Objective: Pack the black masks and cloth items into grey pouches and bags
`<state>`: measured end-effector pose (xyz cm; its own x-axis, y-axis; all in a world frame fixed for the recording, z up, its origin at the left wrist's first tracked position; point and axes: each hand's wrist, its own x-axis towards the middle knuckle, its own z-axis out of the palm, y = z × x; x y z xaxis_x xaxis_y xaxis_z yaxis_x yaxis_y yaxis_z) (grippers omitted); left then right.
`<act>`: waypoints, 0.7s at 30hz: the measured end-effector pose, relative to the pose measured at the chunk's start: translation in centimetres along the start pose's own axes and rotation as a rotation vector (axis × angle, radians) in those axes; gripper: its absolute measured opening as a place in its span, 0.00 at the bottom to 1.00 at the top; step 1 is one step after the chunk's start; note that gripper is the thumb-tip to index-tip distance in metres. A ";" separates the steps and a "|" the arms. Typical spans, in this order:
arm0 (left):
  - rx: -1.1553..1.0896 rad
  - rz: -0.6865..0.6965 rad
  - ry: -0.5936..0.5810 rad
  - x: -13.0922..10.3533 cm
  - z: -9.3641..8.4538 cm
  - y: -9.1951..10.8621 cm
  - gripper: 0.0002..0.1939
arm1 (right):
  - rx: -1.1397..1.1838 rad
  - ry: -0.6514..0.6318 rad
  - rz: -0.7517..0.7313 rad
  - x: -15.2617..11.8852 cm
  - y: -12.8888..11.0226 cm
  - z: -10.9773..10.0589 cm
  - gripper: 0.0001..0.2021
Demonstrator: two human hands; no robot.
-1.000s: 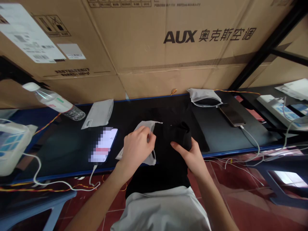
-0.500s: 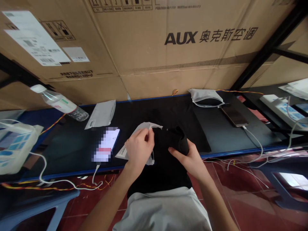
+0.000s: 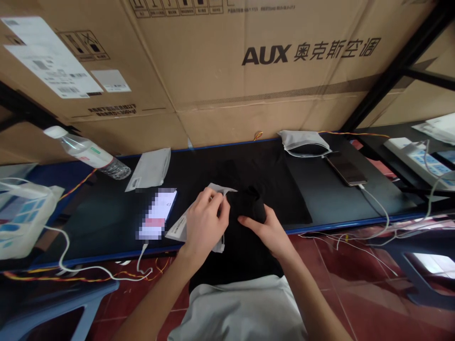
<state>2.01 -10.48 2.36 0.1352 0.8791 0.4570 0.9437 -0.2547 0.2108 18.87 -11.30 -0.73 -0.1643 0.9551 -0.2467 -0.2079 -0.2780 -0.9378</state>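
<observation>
My left hand [image 3: 208, 219] is closed on the edge of a whitish plastic zip bag [image 3: 178, 228] that bears a small printed label. The bag's mouth faces right, and my fingers hide part of it. In my right hand [image 3: 270, 233] is a folded piece of black cloth [image 3: 252, 201], with the thumb on its near side and the fingers behind. The cloth is right up against the bag's mouth; whether its end is inside I cannot tell. More black fabric [image 3: 287, 189] lies flat on the dark table behind my hands.
A lit phone [image 3: 158, 215] and a flat zip bag [image 3: 151, 168] lie to the left, near a tilted water bottle [image 3: 88, 151]. On the right are a bulging zip bag [image 3: 305, 143] and a dark phone [image 3: 346, 169] on a cable. A large carton [image 3: 213, 71] stands behind the table.
My right hand has moved left with the black cloth, closing the gap to the bag. My left hand has shifted slightly and its fingers reach further over the bag's opening.
</observation>
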 end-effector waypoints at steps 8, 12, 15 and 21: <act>-0.016 0.071 -0.004 -0.5 -0.7 0.5 0.16 | 0.181 0.221 0.074 1.0 -0.3 1.4 0.19; -0.028 0.072 0.041 -0.2 -0.3 0.2 0.16 | 0.083 0.204 0.017 1.0 -0.6 1.6 0.21; -0.035 0.090 0.048 -0.6 -0.3 0.5 0.16 | -0.136 0.343 -0.083 1.8 0.1 1.2 0.22; 0.047 0.052 0.000 -0.5 0.1 0.9 0.18 | -0.295 0.387 -0.104 2.6 1.0 0.2 0.22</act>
<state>2.78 -11.07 2.27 0.1845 0.8650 0.4666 0.9486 -0.2809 0.1457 18.02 -9.10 -2.22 0.2244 0.9598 -0.1686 0.0869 -0.1920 -0.9775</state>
